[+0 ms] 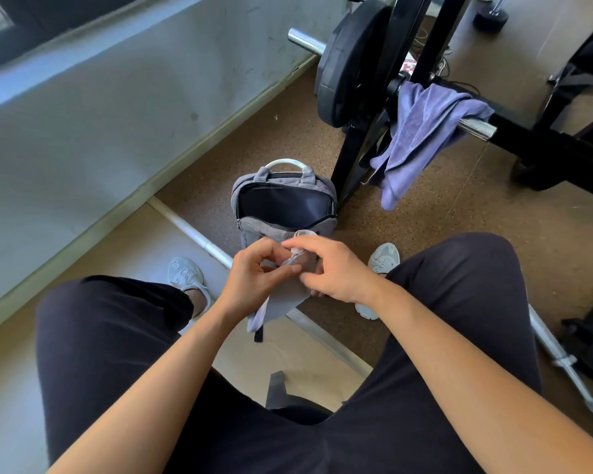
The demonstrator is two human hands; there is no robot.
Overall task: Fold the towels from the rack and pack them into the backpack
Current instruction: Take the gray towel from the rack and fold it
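While your left hand [254,271] and right hand [329,268] pinch a grey towel [283,299] mid-fold, the open backpack [285,203] waits; a purple towel [421,131] hangs on the rack [356,155].

No text, label, brand or number can be read anywhere; the red-and-white item [410,66] behind the rack [425,46] is too blurred.

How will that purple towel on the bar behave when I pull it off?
Probably floppy: the purple towel hangs in loose folds over the bar, one end trailing low. It likely slides off the smooth chrome easily, though the cloth bunched against the black rack may snag. It looks light, so one hand should manage, but it will sag and need gathering.
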